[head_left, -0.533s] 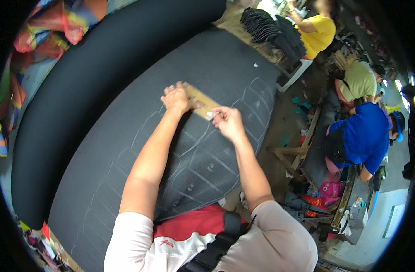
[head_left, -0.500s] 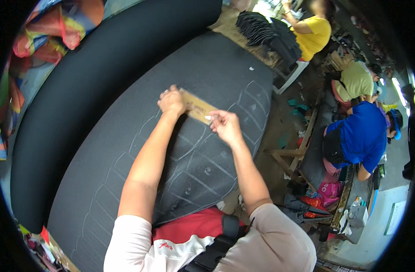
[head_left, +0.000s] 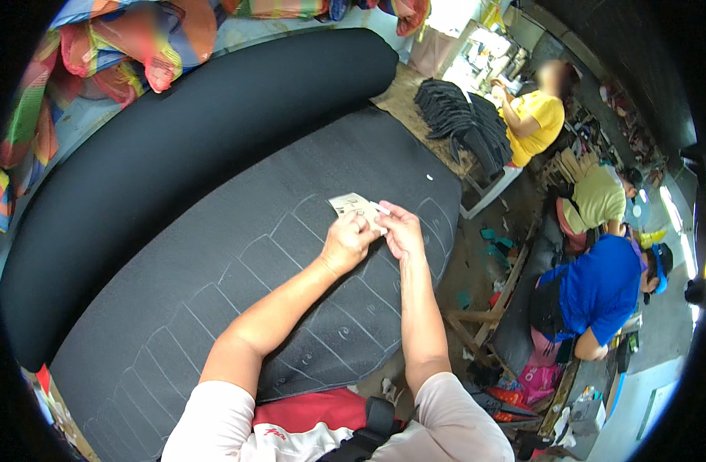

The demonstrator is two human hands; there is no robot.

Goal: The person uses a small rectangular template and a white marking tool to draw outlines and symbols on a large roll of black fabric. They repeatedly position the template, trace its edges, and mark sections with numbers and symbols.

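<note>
A small tan cardboard template (head_left: 358, 205) with dark handwritten marks is raised off the dark grey fabric (head_left: 237, 300) and tilted. My left hand (head_left: 348, 245) is closed, its fingers pinching the card's near side. Beside it, my right hand (head_left: 403, 231) is also closed, its fingertips at the card's right end. A short white stick of chalk (head_left: 380, 208) pokes out from the right fingers. Thin chalk outlines run in rows of narrow strips over the fabric under my forearms. My fingers hide part of the card.
A thick black fabric roll (head_left: 183, 115) lies along the far left side. Stacked black pieces (head_left: 462, 127) stand near a person in yellow (head_left: 534, 127). At the right, a person in blue (head_left: 603, 281) and one in pale green (head_left: 597, 200) sit at a cluttered bench.
The cardboard template has come up off the fabric. My left hand, flat on the fabric earlier, now pinches the card close to my right hand. The view has tilted upward.
</note>
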